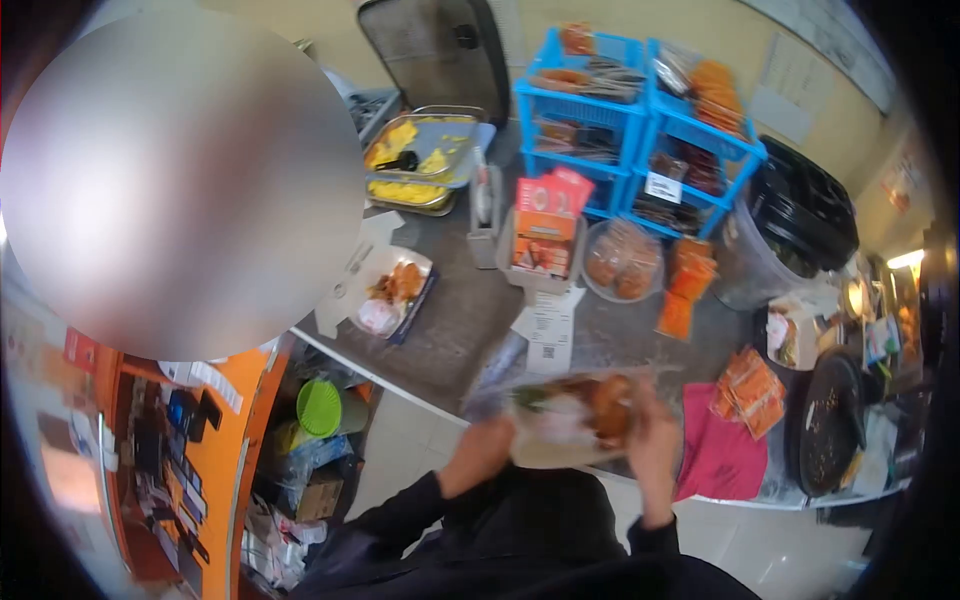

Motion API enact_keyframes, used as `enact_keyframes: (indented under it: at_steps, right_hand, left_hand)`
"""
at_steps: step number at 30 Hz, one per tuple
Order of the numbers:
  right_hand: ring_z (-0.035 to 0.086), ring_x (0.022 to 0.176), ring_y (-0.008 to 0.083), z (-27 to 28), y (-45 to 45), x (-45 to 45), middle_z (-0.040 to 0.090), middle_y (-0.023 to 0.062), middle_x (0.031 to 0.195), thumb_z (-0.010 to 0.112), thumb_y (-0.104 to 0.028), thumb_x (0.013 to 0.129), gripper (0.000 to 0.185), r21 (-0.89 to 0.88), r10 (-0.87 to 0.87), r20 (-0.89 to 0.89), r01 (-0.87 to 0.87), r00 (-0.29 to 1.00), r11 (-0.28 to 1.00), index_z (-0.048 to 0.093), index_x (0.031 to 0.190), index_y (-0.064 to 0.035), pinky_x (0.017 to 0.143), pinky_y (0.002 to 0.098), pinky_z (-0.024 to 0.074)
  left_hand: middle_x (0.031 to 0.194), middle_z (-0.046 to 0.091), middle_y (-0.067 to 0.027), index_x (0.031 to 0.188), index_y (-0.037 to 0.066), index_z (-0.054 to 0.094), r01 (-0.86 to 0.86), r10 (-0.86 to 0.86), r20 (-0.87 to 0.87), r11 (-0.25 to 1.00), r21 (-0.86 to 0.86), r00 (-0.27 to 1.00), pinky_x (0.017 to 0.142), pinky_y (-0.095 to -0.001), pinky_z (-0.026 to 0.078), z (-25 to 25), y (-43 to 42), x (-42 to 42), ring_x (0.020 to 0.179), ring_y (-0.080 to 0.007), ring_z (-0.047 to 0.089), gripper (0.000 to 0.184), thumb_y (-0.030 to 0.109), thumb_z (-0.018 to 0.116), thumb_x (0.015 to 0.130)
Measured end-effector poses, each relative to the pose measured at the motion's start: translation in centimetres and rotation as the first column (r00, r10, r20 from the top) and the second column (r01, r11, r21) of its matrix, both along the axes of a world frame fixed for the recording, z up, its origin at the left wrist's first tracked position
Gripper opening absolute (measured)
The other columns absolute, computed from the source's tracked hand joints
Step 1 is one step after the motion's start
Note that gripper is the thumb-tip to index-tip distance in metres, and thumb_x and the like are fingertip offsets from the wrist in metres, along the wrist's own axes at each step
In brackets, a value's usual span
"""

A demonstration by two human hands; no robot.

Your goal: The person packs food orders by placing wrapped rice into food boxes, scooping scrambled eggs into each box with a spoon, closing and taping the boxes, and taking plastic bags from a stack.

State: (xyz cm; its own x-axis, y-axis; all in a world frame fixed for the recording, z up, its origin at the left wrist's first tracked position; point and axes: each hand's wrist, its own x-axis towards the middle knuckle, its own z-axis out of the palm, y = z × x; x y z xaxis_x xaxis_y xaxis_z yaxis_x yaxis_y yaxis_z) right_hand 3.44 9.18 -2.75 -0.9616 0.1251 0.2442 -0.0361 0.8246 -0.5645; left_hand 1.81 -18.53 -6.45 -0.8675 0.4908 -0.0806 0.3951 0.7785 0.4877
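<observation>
A paper food box (540,452) with white rice, brown fried pieces and some greens is at the counter's front edge, close to my body. My left hand (480,455) is closed on its left side. On the opposite side my right hand (655,445) grips it, slightly smeared by motion. Clear plastic (490,385) shows around the box's far edge; whether the box is inside it I cannot tell. Just beyond lies a printed receipt (550,330). A pink cloth (722,450) and orange sachets (750,393) lie right of my right hand.
Another food box (392,290) stands left on the counter (440,350). Behind are glass trays with yellow food (410,190), blue baskets (585,110) of sachets, a card box (545,240) and a round tub (622,260). A black pan (828,425) is far right. A blurred area covers the upper left.
</observation>
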Motion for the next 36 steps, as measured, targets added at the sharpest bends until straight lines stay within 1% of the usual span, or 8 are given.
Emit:
enact_keyframes:
  at_steps: [5,9,10,11,15,20,25,36]
  right_hand:
    - [0.067,0.091,0.0341,-6.9,-13.8,-12.3,0.067,0.0143,0.106,0.084,-0.021,0.061,0.072,-0.228,0.468,0.154,-0.429,0.87,0.874,0.056,0.126,-0.0084,0.077,0.0408,0.0548]
    - [0.06,0.107,0.0343,-10.3,-19.2,-16.9,0.061,0.0165,0.117,0.076,-0.023,0.075,0.054,-0.157,0.506,0.019,-0.498,0.862,0.853,0.056,0.124,-0.0124,0.084,0.0415,0.0523]
    - [0.06,0.105,0.034,-7.6,-18.6,-15.7,0.061,0.0166,0.115,0.07,-0.018,0.081,0.045,-0.156,0.416,-0.159,-0.439,0.895,0.885,0.057,0.124,-0.0118,0.082,0.0414,0.0522]
    - [0.061,0.103,0.0333,-4.9,-16.7,-14.6,0.062,0.0162,0.113,0.068,-0.015,0.083,0.042,-0.21,0.334,-0.223,-0.38,0.916,0.901,0.058,0.123,-0.0114,0.081,0.0413,0.0521]
    - [0.063,0.093,0.0314,-0.2,-3.8,-10.9,0.066,0.0136,0.099,0.063,-0.008,0.086,0.027,-0.191,-0.121,-0.525,0.022,0.842,0.981,0.067,0.112,-0.0089,0.077,0.0403,0.0515]
    - [0.058,0.086,0.0352,-3.1,19.8,-3.4,0.06,0.0164,0.091,0.056,-0.001,0.089,0.018,-0.216,-0.659,-0.514,0.661,0.549,0.719,0.062,0.106,-0.0032,0.077,0.0434,0.047]
    - [0.059,0.094,0.0354,-5.6,35.3,-1.4,0.062,0.0163,0.098,0.058,0.003,0.08,0.034,0.044,-0.794,-0.378,0.867,0.475,0.497,0.06,0.114,-0.003,0.081,0.0459,0.0464]
    - [0.065,0.076,0.0238,-13.4,44.6,-8.0,0.068,0.0097,0.079,0.057,-0.017,0.085,0.046,0.711,-0.758,-0.123,0.59,0.641,0.383,0.057,0.128,0.0,0.076,0.0394,0.0435]
  left_hand:
    - [0.064,0.058,-0.0212,0.069,0.002,0.056,-0.491,0.481,-0.119,0.868,-0.074,0.868,0.054,-0.0476,0.048,-4.5,-11.5,0.5,0.061,-0.0375,0.062,0.023,0.011,0.05,0.089]
    - [0.05,0.055,-0.0154,0.063,-0.002,0.052,-0.775,0.796,0.121,0.524,0.352,0.593,0.039,-0.0393,0.045,-9.3,-13.2,-3.7,0.04,-0.0254,0.058,0.045,0.02,0.039,0.1]
    - [0.049,0.053,-0.0133,0.062,-0.002,0.049,-0.595,0.572,-0.63,0.776,0.208,0.525,0.037,-0.0359,0.045,-18.2,-18.1,-5.3,0.038,-0.0223,0.057,0.052,0.026,0.035,0.103]
    - [0.048,0.051,-0.0136,0.061,-0.003,0.046,-0.788,0.843,0.147,0.403,0.466,0.517,0.038,-0.0364,0.045,-13.6,-15.0,-5.6,0.039,-0.0243,0.056,0.061,0.038,0.035,0.104]
    - [0.053,0.055,-0.0111,0.067,-0.003,0.056,-0.853,0.613,0.631,0.496,0.16,0.475,0.038,-0.0312,0.044,-2.8,-12.0,-6.1,0.038,-0.0193,0.052,0.073,0.059,0.036,0.099]
    - [0.071,0.066,-0.0087,0.089,-0.003,0.067,-0.307,0.024,0.55,0.849,0.429,0.835,0.057,-0.0261,0.052,2.1,3.1,-10.6,0.062,-0.0132,0.063,0.044,0.033,0.045,0.103]
    - [0.079,0.068,-0.0044,0.098,-0.003,0.068,0.137,-0.474,0.497,0.81,0.571,0.727,0.065,-0.0255,0.051,0.2,27.0,-13.8,0.071,-0.0104,0.065,0.036,0.029,0.049,0.102]
    - [0.087,0.065,-0.0297,0.084,-0.007,0.064,0.288,-0.308,0.029,0.916,0.28,0.951,0.077,-0.0547,0.047,-7.3,52.8,-15.2,0.086,-0.0471,0.063,0.039,0.027,0.05,0.094]
